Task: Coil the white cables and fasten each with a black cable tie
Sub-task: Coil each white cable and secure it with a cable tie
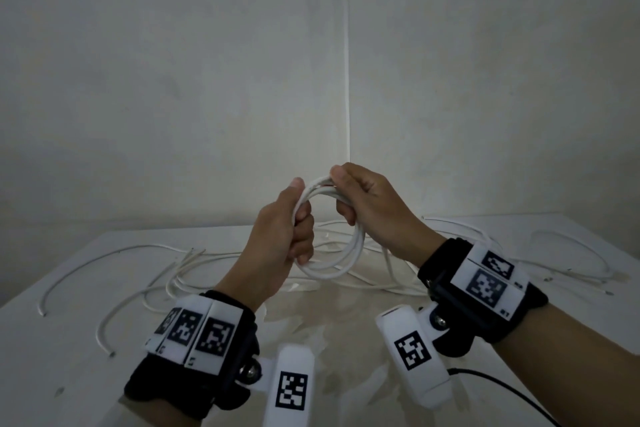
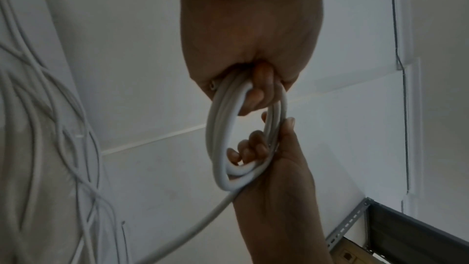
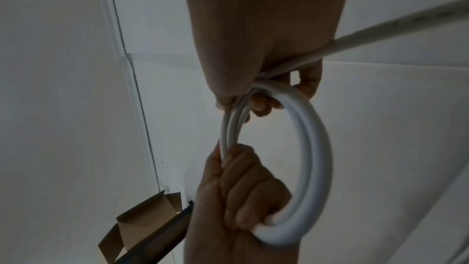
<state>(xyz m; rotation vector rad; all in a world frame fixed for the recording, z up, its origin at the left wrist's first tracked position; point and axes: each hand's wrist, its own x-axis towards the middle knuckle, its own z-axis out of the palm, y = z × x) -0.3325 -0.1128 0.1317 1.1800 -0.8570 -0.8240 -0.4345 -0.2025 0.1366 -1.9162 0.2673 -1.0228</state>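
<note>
Mid-coil. The coil [image 1: 334,239] of white cable is held up above the counter [image 1: 69,340], several loops, roughly round. The left hand [image 1: 277,236] has its grip closed round the left side of the loops, fingers curled through the ring, likely to keep the turns stacked. The right hand [image 1: 367,201] has its grip closed on the top right of the coil, thumb and fingers pinching the strands together. A free tail [image 3: 406,21] runs out past the right palm, so the winding looks unfinished. More loose cables [image 1: 194,263] lie spread on the counter beyond and to both sides. No black tie is visible in any view; could be hidden, the light is dim. A cardboard box [image 3: 142,226] shows low in the right wrist view.
</note>
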